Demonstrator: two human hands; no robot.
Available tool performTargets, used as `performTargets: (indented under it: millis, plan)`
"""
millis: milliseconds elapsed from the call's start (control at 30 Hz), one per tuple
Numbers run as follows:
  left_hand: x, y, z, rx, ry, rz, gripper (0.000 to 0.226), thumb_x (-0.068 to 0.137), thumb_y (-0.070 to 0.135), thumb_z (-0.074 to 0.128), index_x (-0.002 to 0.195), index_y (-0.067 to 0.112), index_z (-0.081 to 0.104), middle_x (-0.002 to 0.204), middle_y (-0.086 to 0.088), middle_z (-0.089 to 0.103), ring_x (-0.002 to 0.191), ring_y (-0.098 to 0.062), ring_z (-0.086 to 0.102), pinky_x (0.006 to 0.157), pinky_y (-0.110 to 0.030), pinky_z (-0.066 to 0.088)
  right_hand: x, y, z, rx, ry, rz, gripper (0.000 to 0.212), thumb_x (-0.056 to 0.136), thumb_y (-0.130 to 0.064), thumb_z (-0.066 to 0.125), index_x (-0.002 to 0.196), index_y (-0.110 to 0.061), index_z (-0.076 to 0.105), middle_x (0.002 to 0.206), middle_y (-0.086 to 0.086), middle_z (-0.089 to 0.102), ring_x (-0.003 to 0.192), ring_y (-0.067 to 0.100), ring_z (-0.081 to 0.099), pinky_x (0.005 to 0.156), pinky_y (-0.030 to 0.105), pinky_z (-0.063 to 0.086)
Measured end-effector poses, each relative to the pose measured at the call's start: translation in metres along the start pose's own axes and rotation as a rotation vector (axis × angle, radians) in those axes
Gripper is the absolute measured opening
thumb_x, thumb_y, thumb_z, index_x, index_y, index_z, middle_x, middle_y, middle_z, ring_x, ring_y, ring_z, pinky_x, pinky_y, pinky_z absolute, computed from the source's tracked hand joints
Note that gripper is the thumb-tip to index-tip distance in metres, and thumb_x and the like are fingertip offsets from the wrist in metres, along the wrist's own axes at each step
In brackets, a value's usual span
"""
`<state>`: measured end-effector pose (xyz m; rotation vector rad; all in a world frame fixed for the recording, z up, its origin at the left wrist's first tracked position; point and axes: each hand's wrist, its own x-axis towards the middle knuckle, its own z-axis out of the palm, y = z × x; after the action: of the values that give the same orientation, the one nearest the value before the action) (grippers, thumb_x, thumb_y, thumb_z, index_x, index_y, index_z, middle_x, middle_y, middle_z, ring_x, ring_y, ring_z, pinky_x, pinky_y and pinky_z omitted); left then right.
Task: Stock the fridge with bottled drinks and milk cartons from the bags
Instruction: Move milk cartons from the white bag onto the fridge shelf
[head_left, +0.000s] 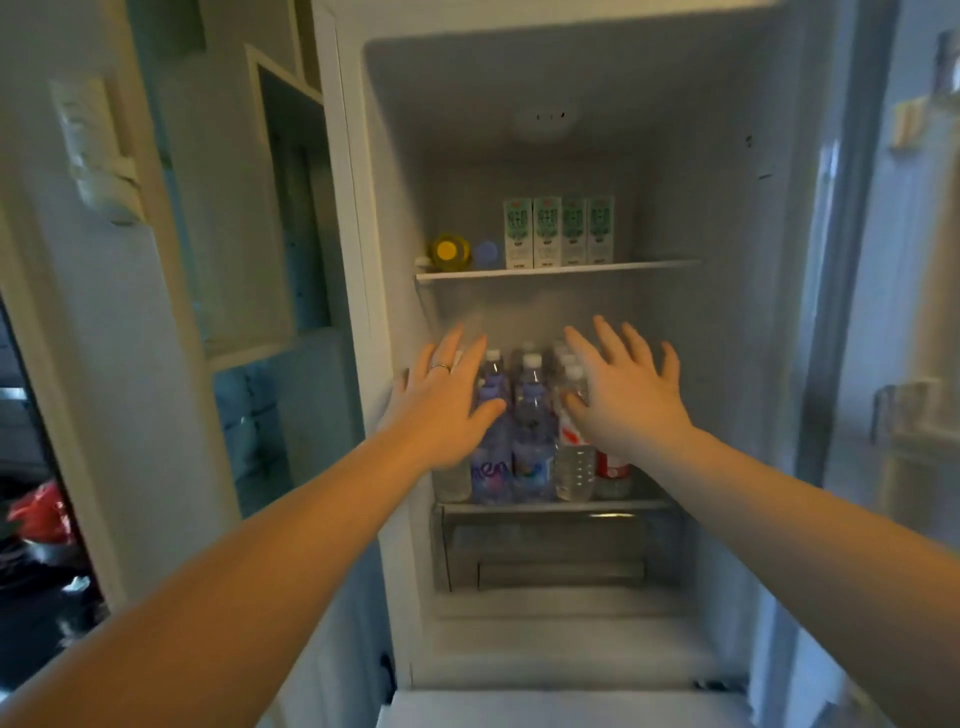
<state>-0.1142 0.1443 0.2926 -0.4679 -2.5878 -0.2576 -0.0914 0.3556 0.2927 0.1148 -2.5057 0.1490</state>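
The fridge stands open in front of me. On its lower shelf (550, 505) stand several bottled drinks (530, 436) in rows, some with blue-purple labels, some clear with red labels. My left hand (441, 400) and my right hand (623, 395) are both stretched out in front of these bottles, fingers spread, holding nothing. My left hand wears a ring. On the upper shelf (649, 266) stand several green-and-white milk cartons (558, 231) side by side, with a yellow-capped bottle (448, 250) and a blue cap (485, 254) lying to their left.
Below the bottle shelf sits a clear drawer (556, 551). The open fridge door (914, 312) is on the right with door racks. A red bag (41, 512) lies on the floor at the far left, beyond a wall and cabinet.
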Motion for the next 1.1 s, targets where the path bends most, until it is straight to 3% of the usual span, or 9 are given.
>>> performTargets:
  millis: [233, 500, 633, 800, 1100]
  plan:
    - [-0.106, 0.011, 0.023, -0.003, -0.033, 0.039, 0.076, 0.098, 0.061, 0.035, 0.156, 0.035, -0.007, 0.165, 0.006, -0.011, 0.152, -0.023, -0.01, 0.123, -0.052, 0.003, -0.11, -0.011, 0.008, -0.003, -0.059, -0.074, 0.069, 0.094, -0.051, 0.044, 0.153, -0.036, 0.011, 0.162, -0.005, 0.006, 0.149, 0.026, 0.003, 0.117, 0.059, 0.003]
    - [-0.207, 0.04, 0.054, -0.153, -0.072, -0.06, 0.075, 0.091, 0.07, 0.03, 0.155, 0.041, 0.004, 0.165, 0.012, -0.005, 0.152, -0.017, -0.01, 0.121, -0.051, -0.001, -0.22, -0.002, 0.018, 0.002, -0.153, -0.093, 0.067, 0.095, -0.053, 0.044, 0.153, -0.034, 0.015, 0.162, -0.006, 0.012, 0.15, 0.023, 0.003, 0.117, 0.056, 0.0]
    - [-0.269, 0.07, 0.08, -0.161, -0.15, -0.089, 0.079, 0.085, 0.076, 0.023, 0.154, 0.043, 0.002, 0.165, 0.012, -0.007, 0.152, -0.017, -0.012, 0.122, -0.051, -0.001, -0.284, 0.01, 0.033, 0.048, -0.212, -0.047, 0.064, 0.094, -0.057, 0.036, 0.151, -0.035, 0.02, 0.162, -0.006, 0.016, 0.15, 0.022, 0.006, 0.117, 0.056, -0.001]
    - [-0.342, 0.119, 0.114, -0.244, -0.297, -0.204, 0.08, 0.089, 0.073, 0.035, 0.155, 0.04, 0.004, 0.165, 0.009, -0.007, 0.151, -0.019, -0.012, 0.121, -0.051, -0.001, -0.362, 0.035, 0.038, 0.112, -0.349, -0.018, 0.067, 0.092, -0.059, 0.031, 0.152, -0.034, 0.016, 0.162, -0.006, 0.012, 0.15, 0.023, 0.002, 0.117, 0.055, -0.004]
    - [-0.459, 0.245, 0.162, -0.307, -0.519, -0.409, 0.076, 0.09, 0.07, 0.037, 0.154, 0.044, 0.004, 0.165, 0.014, -0.007, 0.151, -0.016, -0.014, 0.12, -0.048, -0.001, -0.492, 0.13, 0.026, 0.299, -0.511, 0.071, 0.061, 0.098, -0.046, 0.042, 0.152, -0.033, 0.018, 0.161, -0.008, 0.011, 0.149, 0.019, 0.0, 0.12, 0.047, 0.002]
